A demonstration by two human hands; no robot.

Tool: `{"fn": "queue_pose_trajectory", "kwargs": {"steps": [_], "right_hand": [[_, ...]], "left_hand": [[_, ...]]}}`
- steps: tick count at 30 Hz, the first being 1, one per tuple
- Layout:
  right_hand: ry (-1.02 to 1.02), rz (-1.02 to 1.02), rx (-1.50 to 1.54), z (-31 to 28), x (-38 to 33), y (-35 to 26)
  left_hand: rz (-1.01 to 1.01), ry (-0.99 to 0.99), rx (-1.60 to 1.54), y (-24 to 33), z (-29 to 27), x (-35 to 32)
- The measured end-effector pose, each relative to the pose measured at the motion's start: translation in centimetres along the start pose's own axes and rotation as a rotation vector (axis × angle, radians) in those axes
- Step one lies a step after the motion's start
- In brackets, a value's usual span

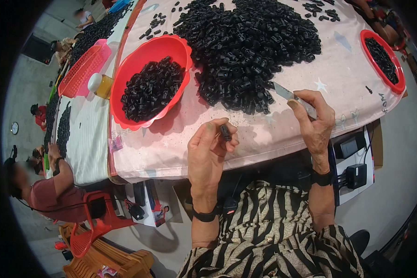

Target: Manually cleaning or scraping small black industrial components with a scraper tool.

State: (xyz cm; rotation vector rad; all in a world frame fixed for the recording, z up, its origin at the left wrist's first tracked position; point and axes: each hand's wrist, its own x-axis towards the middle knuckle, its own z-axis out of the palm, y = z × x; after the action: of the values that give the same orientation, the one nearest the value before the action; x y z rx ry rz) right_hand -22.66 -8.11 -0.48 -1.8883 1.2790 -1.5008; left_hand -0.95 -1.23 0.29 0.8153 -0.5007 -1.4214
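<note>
My left hand (205,150) is closed, pinching a small black plastic part (225,133) between thumb and fingers above the pink tablecloth (171,155). My right hand (316,121) grips a knife (282,91) with a pale metal blade; the blade points up and left, its tip close to the edge of a big pile of black plastic parts (250,51). Left of the pile stands a red scalloped bowl (186,51), partly filled with the same kind of parts.
A red oval tray (400,86) of black pieces sits at the right table edge. Beyond the bowl are a white-capped jar (105,87) and a pink basket (81,69). Left, a person in a dark red shirt (55,197) sits near a red chair (95,217). Boxes with devices (355,176) stand below the table.
</note>
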Motion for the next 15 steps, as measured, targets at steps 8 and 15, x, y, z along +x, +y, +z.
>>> {"fn": "queue_pose_trajectory", "kwargs": {"steps": [8, 15], "right_hand": [[0.0, -0.016, -0.016, -0.08, 0.08, 0.05], [-0.002, -0.003, -0.017, -0.03, -0.02, 0.07]], "left_hand": [[0.042, -0.016, 0.062, -0.39, -0.33, -0.1], [0.041, -0.028, -0.008, -0.47, -0.67, 0.14]]}}
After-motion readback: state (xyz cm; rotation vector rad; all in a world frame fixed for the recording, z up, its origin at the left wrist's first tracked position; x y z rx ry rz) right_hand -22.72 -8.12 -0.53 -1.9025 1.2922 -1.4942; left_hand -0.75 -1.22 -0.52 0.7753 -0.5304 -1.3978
